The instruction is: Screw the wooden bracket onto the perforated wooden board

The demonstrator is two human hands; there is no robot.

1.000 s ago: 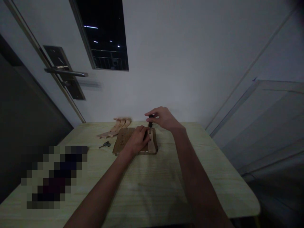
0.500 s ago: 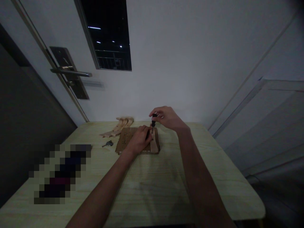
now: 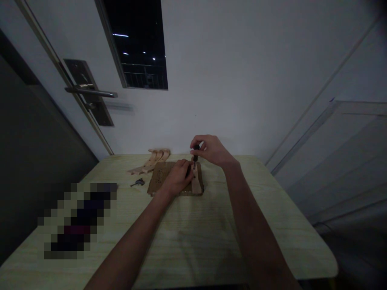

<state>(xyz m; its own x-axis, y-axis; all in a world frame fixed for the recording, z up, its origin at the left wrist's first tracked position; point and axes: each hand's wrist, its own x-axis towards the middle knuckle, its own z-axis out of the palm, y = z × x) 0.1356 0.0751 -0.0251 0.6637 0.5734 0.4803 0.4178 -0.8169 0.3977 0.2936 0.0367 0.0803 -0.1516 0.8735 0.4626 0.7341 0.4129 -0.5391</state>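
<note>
A brown wooden board [image 3: 157, 179] with small holes lies at the far middle of the table. A pale wooden strip [image 3: 196, 183] lies along its right side. My left hand [image 3: 178, 177] rests on the board, fingers curled against the strip, holding it down. My right hand [image 3: 211, 150] is pinched round the dark handle of a small screwdriver [image 3: 195, 155], which stands upright with its tip on the far end of the strip.
Several curved wooden pieces [image 3: 151, 161] lie behind the board to the left. A small dark metal part [image 3: 137, 183] sits left of the board. The pale table [image 3: 196, 237] meets a white wall. A door with a metal handle [image 3: 90, 93] stands at left.
The view shifted slightly between one second ago and now. My right hand has turned a little on the screwdriver handle. My left hand has stayed on the board and strip.
</note>
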